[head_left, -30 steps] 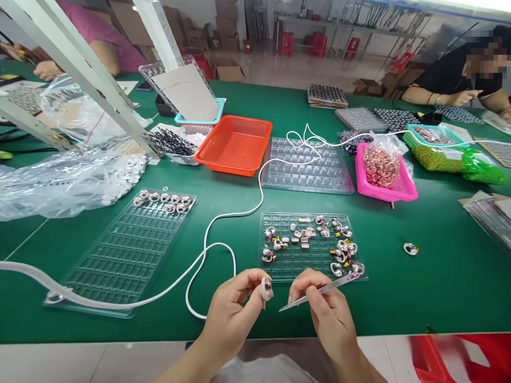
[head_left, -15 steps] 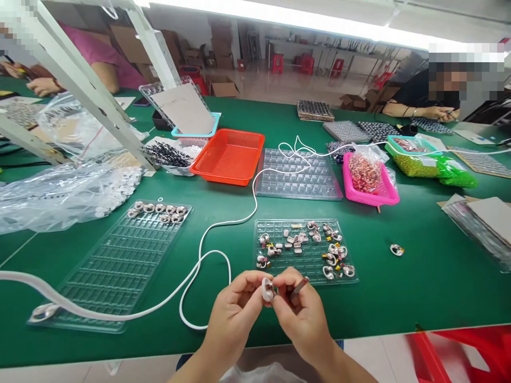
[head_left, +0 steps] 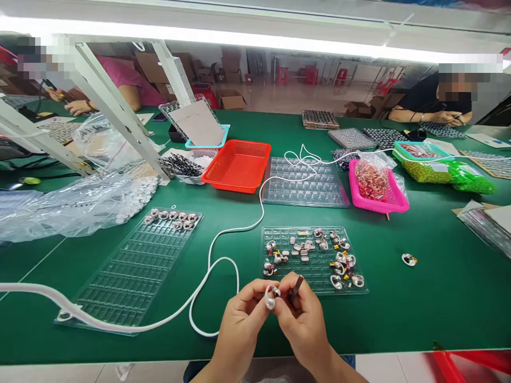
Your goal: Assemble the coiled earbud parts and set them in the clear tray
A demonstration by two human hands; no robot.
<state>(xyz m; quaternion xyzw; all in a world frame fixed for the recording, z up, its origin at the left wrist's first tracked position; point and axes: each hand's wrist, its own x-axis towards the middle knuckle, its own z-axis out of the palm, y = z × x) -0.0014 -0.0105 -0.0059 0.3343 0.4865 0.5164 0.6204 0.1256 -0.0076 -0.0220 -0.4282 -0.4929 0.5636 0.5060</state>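
Fingertips of my left hand [head_left: 245, 314] pinch a small white C-shaped earbud [head_left: 270, 302] with a rounded pearly end. My right hand [head_left: 297, 319] has its thumb and finger at the earbud's right side, and a dark slim tool [head_left: 296, 288] is tucked in it, pointing up. Most of the tool is hidden by the fingers. Just beyond my hands lies a clear compartment tray [head_left: 297, 274] with similar earbuds [head_left: 345, 260], some with yellow bits, and small pale caps [head_left: 305, 246]. A lone earbud [head_left: 409, 259] rests on the green table at right.
A long clear tray [head_left: 115, 276] with several earbuds at its far end stands left, crossed by a white cable [head_left: 167, 310]. Further back are a red basket [head_left: 239, 183], a clear tray [head_left: 307, 197] and a pink basket [head_left: 377, 204]. Two co-workers sit across the table.
The earbud has turned in my fingers, so its ring opening now shows more. The tool stands slightly steeper. My view has shifted left and up.
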